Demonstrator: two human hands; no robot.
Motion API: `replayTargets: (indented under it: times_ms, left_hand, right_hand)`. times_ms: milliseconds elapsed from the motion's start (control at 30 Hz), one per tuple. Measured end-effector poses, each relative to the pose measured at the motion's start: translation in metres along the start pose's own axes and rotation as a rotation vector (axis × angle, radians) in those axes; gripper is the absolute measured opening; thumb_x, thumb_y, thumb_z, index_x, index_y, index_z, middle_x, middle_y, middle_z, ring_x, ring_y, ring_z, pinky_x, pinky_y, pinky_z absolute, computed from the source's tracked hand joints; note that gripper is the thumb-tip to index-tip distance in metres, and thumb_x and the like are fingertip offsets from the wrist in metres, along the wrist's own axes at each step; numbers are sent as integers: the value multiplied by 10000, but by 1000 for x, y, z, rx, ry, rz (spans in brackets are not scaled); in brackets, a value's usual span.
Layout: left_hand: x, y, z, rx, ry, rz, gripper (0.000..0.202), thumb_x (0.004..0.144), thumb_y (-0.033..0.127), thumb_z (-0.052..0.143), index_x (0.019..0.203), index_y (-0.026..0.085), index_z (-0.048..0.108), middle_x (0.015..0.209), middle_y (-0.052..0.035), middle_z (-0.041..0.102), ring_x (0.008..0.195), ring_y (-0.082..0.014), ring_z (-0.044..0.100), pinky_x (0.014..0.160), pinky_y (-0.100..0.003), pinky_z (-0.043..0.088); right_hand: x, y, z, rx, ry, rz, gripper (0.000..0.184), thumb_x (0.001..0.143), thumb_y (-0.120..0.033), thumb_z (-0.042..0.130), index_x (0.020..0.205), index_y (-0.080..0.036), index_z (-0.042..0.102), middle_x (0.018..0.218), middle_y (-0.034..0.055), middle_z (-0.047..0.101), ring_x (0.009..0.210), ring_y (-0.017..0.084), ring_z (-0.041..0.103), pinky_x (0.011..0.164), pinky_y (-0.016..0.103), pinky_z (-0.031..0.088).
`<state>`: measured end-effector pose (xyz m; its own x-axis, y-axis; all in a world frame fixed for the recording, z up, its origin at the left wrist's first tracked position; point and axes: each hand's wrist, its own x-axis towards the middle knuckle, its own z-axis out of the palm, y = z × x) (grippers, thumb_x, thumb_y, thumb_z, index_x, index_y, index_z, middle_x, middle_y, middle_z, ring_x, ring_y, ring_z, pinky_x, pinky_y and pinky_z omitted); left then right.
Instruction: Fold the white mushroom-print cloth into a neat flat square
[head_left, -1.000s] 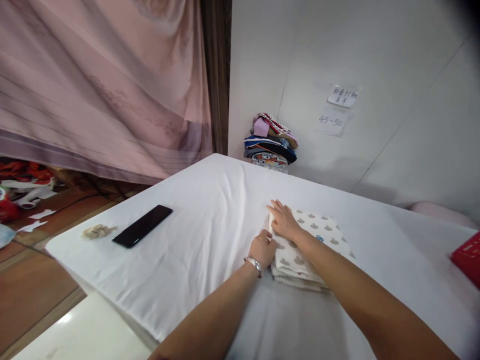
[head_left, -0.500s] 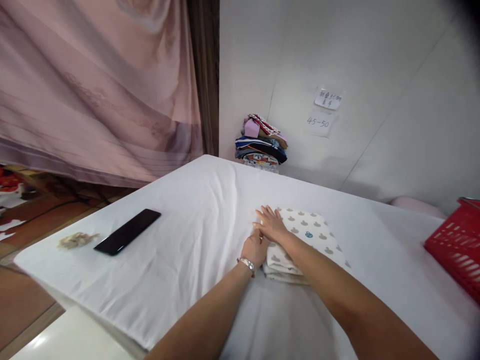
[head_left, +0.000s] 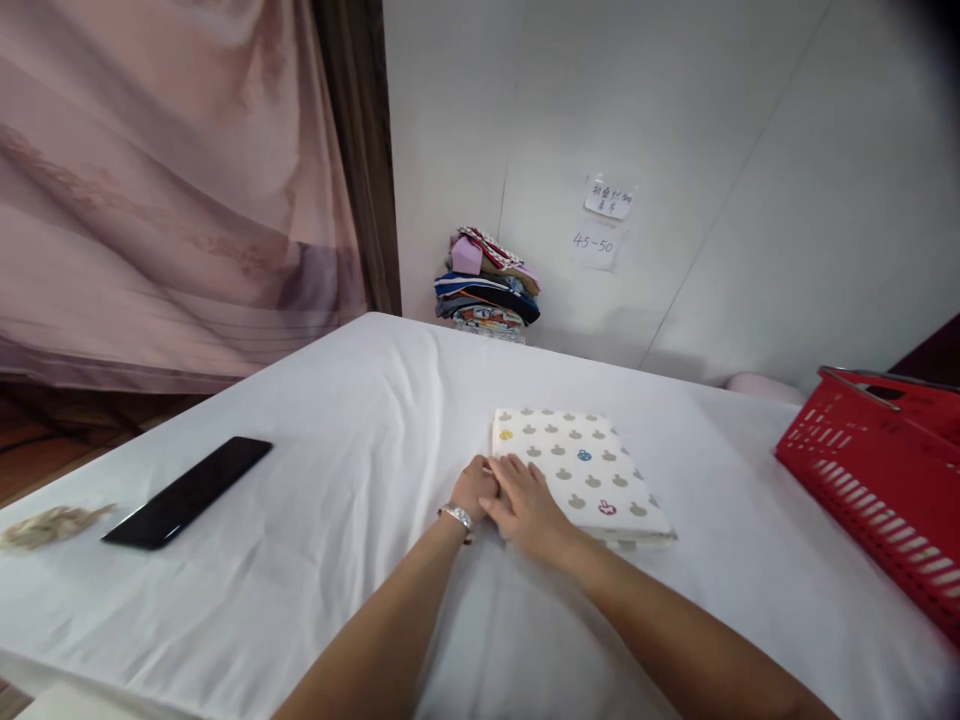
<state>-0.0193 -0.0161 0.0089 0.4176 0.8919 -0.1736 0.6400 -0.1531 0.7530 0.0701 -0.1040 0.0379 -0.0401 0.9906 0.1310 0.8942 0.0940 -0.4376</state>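
A folded white cloth (head_left: 585, 470) lies flat on the table, printed with grey shapes and a few coloured ones in yellow, blue and red. At its near left corner my two hands meet. My left hand (head_left: 474, 488), with a silver bracelet at the wrist, is closed at the cloth's left edge; its fingertips are partly hidden. My right hand (head_left: 529, 508) lies over the corner, fingers stretched forward on the cloth and thumb apart, touching the left hand.
A white sheet (head_left: 337, 440) covers the table. To the left lie a black phone (head_left: 191, 492) and a small beige tangle (head_left: 56, 525). On the right stands a red plastic basket (head_left: 885, 480). Past the far edge rises a stack of folded clothes (head_left: 487, 285) against the wall.
My right hand has drawn back from the cloth's far left to its near left corner and its fingers are less spread. More of the print shows. The view has turned right.
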Motion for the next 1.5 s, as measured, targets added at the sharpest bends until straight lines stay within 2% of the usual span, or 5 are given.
replayTargets:
  times_ms: [433, 633, 833, 1133, 1500]
  left_hand:
    - [-2, 1, 1, -163, 70, -73, 113, 757, 186, 521, 863, 165, 556, 655, -7, 628, 634, -143, 602, 605, -237, 445]
    - [-10, -1, 6, 24, 299, 406, 464, 728, 80, 488, 1174, 207, 504, 1160, -56, 577, 1066, -180, 535, 900, -322, 444]
    - [0, -9, 11, 71, 173, 641, 464, 705, 4, 412, 1074, 187, 625, 1201, -32, 582, 1221, -186, 412, 1055, -409, 346]
    - [4, -10, 16, 44, 201, 582, 437, 714, 25, 427, 1052, 189, 649, 1188, -23, 596, 1208, -183, 435, 1062, -406, 343]
    - [2, -9, 16, 53, 192, 553, 443, 691, 6, 433, 1026, 186, 659, 1175, -30, 603, 1198, -191, 446, 1053, -420, 357]
  right_hand:
    - [-65, -16, 25, -170, -68, -195, 667, 846, -462, 449, 1406, -168, 238, 1464, 104, 238, 1358, 275, 110, 1097, 515, 105]
    - [-63, -22, 22, -148, -57, -201, 573, 840, -471, 462, 1333, -192, 378, 1384, 101, 393, 1316, 278, 224, 1087, 512, 105]
    - [-63, -11, 3, -14, -87, -328, 324, 878, -377, 420, 1125, -233, 572, 1040, 36, 643, 1119, 220, 465, 1033, 425, 254]
    - [14, 54, -61, -84, 134, -18, 498, 876, -422, 349, 1320, -207, 413, 1406, 65, 367, 1324, 236, 243, 1049, 425, 228]
    - [68, 125, -35, -303, -133, 254, 646, 878, -560, 223, 1401, -180, 223, 1486, 69, 178, 1364, 214, 78, 1066, 432, 46]
